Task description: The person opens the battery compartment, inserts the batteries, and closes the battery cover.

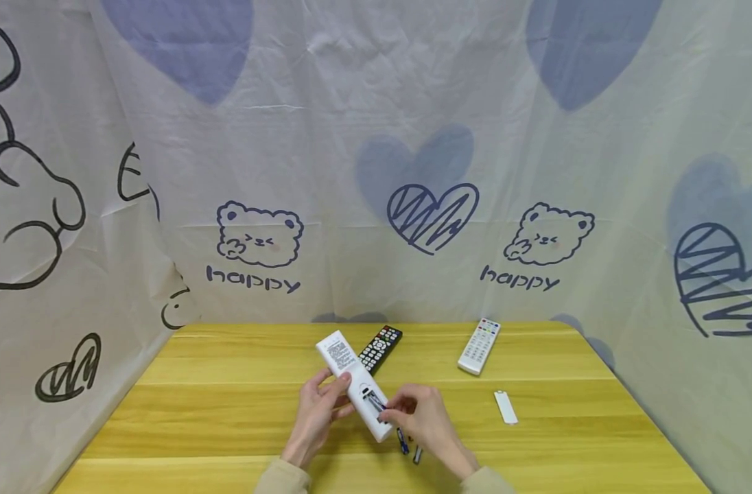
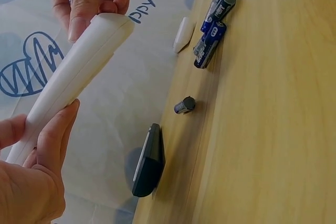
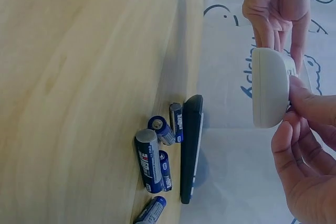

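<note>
A white remote control is held in the air above the table, back side up, its battery compartment uncovered. My left hand grips it around the middle, thumb on one side and fingers on the other. At the compartment, my right hand has thumb and fingers curled close together, with a dark battery mostly hidden at the fingertips. In the right wrist view the right thumb touches the remote's back. Several loose blue batteries lie on the table below.
A black remote control lies behind the held one. Farther right are a second white remote control and a white battery cover. The wooden table meets a printed cloth backdrop at its back and sides.
</note>
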Available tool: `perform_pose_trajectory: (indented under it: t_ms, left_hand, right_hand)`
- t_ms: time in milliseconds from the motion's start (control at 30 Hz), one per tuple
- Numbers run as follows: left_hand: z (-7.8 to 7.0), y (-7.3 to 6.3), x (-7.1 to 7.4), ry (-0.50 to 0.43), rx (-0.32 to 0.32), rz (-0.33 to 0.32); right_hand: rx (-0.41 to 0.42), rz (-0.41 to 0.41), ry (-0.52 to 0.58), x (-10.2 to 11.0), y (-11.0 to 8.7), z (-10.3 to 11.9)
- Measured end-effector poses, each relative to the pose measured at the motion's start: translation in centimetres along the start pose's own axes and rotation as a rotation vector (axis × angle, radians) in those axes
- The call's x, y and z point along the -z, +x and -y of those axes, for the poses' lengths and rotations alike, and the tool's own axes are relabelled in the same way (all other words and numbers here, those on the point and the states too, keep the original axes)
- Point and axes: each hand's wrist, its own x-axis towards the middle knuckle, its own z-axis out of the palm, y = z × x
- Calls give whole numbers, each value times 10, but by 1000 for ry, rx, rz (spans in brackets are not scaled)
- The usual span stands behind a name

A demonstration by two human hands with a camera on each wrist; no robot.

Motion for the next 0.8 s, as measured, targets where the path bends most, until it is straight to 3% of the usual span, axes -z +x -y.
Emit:
perform_pose_trajectory:
  t_ms: [800]
  left_hand:
    - [0, 1, 1, -4, 1, 49]
  right_hand:
    - [-38, -9, 47, 1, 1, -1]
